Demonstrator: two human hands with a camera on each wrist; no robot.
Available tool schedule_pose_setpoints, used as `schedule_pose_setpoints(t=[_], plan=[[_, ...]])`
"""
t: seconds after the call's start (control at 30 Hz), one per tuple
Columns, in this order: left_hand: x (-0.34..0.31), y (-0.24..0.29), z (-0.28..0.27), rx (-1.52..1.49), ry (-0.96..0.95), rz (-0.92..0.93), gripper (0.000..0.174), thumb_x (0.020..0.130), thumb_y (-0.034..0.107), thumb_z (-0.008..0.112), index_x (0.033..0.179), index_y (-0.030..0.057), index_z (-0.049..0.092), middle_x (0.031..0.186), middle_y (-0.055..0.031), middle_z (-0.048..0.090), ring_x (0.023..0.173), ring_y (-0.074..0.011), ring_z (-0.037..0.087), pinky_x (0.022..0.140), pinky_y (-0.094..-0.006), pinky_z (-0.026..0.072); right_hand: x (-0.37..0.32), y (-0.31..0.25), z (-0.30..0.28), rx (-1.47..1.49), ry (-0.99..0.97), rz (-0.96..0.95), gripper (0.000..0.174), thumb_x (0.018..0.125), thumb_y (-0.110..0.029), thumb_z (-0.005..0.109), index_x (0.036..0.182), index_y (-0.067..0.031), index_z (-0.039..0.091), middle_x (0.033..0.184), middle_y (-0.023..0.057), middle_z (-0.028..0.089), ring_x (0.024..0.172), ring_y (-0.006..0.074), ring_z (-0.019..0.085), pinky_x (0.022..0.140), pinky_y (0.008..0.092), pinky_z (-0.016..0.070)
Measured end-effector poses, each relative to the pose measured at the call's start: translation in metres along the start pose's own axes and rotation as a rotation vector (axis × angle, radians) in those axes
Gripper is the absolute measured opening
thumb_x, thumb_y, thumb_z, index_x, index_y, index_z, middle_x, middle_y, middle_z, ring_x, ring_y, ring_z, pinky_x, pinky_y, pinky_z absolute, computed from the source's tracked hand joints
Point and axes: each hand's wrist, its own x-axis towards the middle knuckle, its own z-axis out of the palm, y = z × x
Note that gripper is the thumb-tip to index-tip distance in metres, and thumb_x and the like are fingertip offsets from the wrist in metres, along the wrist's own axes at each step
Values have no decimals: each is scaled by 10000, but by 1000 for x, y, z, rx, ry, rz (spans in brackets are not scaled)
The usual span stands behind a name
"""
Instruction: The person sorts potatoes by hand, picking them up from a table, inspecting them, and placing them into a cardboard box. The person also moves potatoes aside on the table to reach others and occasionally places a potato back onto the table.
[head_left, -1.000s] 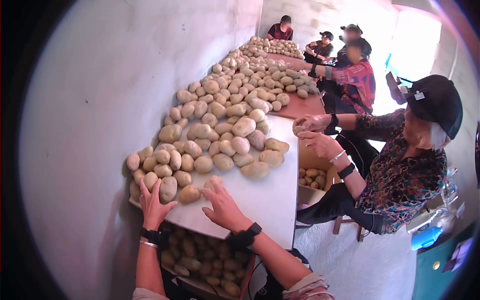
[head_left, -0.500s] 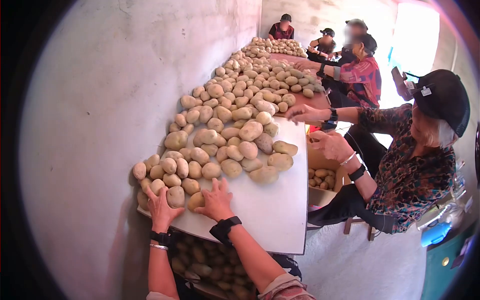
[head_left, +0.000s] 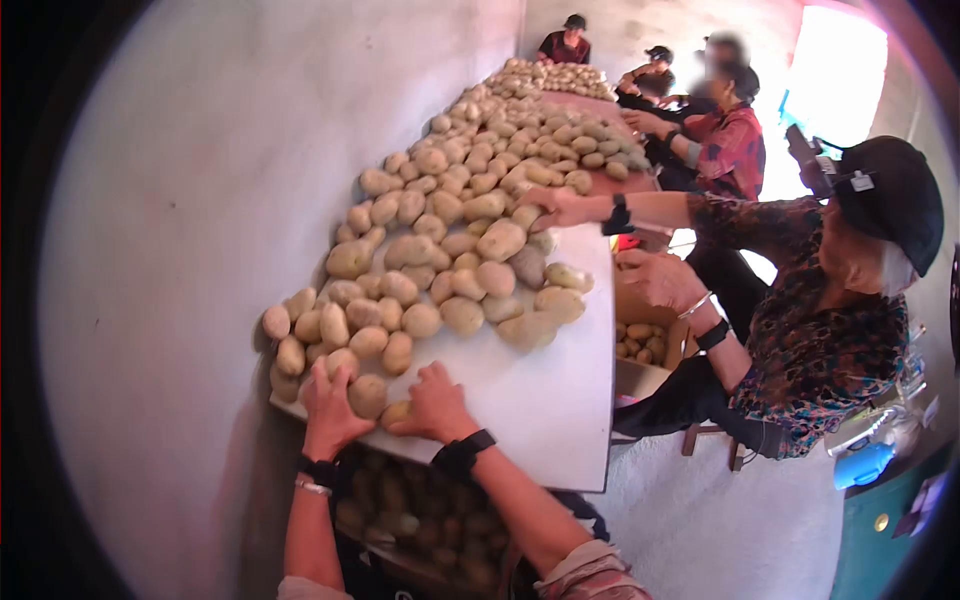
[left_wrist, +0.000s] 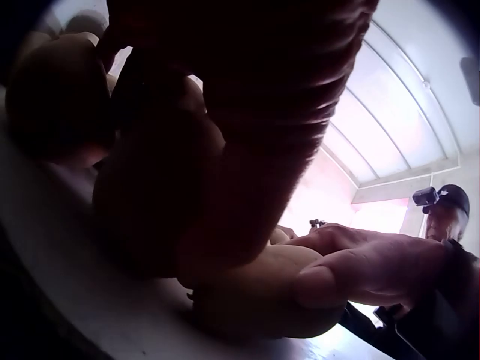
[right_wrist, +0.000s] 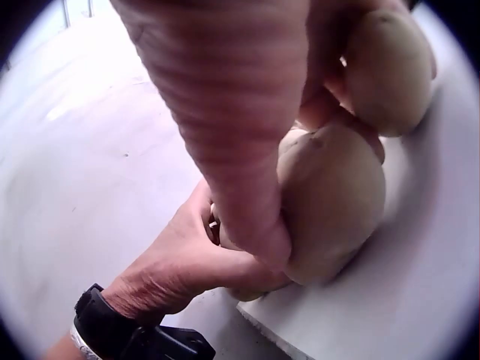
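Observation:
Many pale brown potatoes (head_left: 461, 316) are heaped along a white table (head_left: 500, 420). At its near left end my left hand (head_left: 328, 412) holds a rounded potato (head_left: 367, 397), with fingers on the far side and thumb along the near side. Right beside it, my right hand (head_left: 436, 404) grips a yellowish potato (head_left: 394, 415) near the table's edge. In the right wrist view the right thumb presses a large potato (right_wrist: 337, 202), with the left hand (right_wrist: 176, 259) close by. Shadow darkens the left hand in the left wrist view, where the right hand (left_wrist: 367, 270) touches a potato (left_wrist: 255, 296).
Below the table edge sits a container of potatoes (head_left: 430, 515). A wall (head_left: 200, 250) runs along the left. On the right a seated person (head_left: 800, 300) reaches over the heap, beside a cardboard box (head_left: 645, 380) holding potatoes. Several people sit farther back.
My right hand has come left and nearer the table edge, closing round a potato beside the left hand. Potatoes by my hands have shifted. The person on the right has reached into the heap.

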Motion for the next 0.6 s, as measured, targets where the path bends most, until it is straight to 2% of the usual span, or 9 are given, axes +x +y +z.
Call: schedule_pose_setpoints(t=[0.07, 0.13, 0.23, 0.37, 0.43, 0.47, 0.53, 0.57, 0.6], plan=[[-4, -1, 12, 43, 62, 65, 728, 490, 349, 821, 1111, 156, 493, 1298, -247, 352, 1198, -443, 369, 989, -551, 293, -10, 12, 9, -18, 42, -22, 648, 557, -536, 766, 933, -14, 685, 1225, 188, 500, 1190, 343, 408, 844, 531, 464], [-3, 3, 5, -3, -85, -5, 757, 523, 387, 809, 1164, 154, 482, 1308, -252, 351, 1264, -400, 336, 1067, -549, 182, -19, 16, 3, -12, 60, -5, 649, 555, -529, 774, 929, -7, 680, 1245, 250, 485, 1198, 368, 410, 878, 498, 462], [-2, -8, 4, -5, -102, 33, 783, 507, 416, 811, 1180, 183, 487, 1277, -243, 392, 1227, -388, 373, 1064, -560, 176, -24, 16, -13, 27, 112, 33, 571, 580, -465, 795, 908, -14, 669, 1253, 297, 466, 1201, 389, 409, 920, 465, 444], [0, -12, 4, 1, -89, 65, 781, 518, 434, 808, 1184, 180, 489, 1254, -188, 440, 1210, -350, 399, 1055, -520, 193, -26, 20, -12, 39, 121, 74, 533, 608, -426, 796, 928, -22, 657, 1275, 296, 445, 1195, 409, 407, 954, 449, 419], [0, -6, -2, -59, -118, 92, 784, 525, 442, 806, 1192, 180, 489, 1251, -168, 451, 1211, -337, 405, 1049, -508, 199, -29, 24, -8, 11, 230, 29, 478, 605, -380, 807, 905, -41, 652, 1248, 233, 440, 1107, 390, 429, 855, 428, 478], [1, -2, -7, 11, -186, 18, 810, 521, 444, 806, 1212, 165, 487, 1263, -147, 447, 1211, -319, 400, 1042, -488, 215, -30, 27, -9, 15, 226, 32, 478, 605, -380, 807, 905, -41, 652, 1248, 233, 440, 1107, 390, 429, 855, 428, 478], [2, 0, -10, 82, -267, -56, 836, 518, 445, 806, 1231, 151, 484, 1276, -126, 443, 1211, -302, 396, 1034, -469, 232, -34, 28, -16, -17, 128, 29, 482, 638, -324, 795, 995, -48, 626, 1204, 213, 459, 1067, 386, 454, 862, 433, 475], [1, -1, -9, 58, -235, -38, 831, 547, 448, 794, 1250, 145, 472, 1298, -136, 436, 1234, -294, 388, 1045, -482, 215, -35, 30, -19, -13, 115, 36, 482, 638, -324, 795, 995, -48, 626, 1204, 213, 459, 1067, 386, 454, 862, 433, 475], [-4, -1, -5, 32, -205, -21, 826, 577, 452, 782, 1269, 139, 459, 1319, -147, 430, 1257, -287, 380, 1057, -495, 198, -37, 32, -22, -16, 43, 58, 516, 648, -306, 786, 1057, -56, 596, 1194, 206, 465, 1040, 385, 471, 864, 437, 475]])
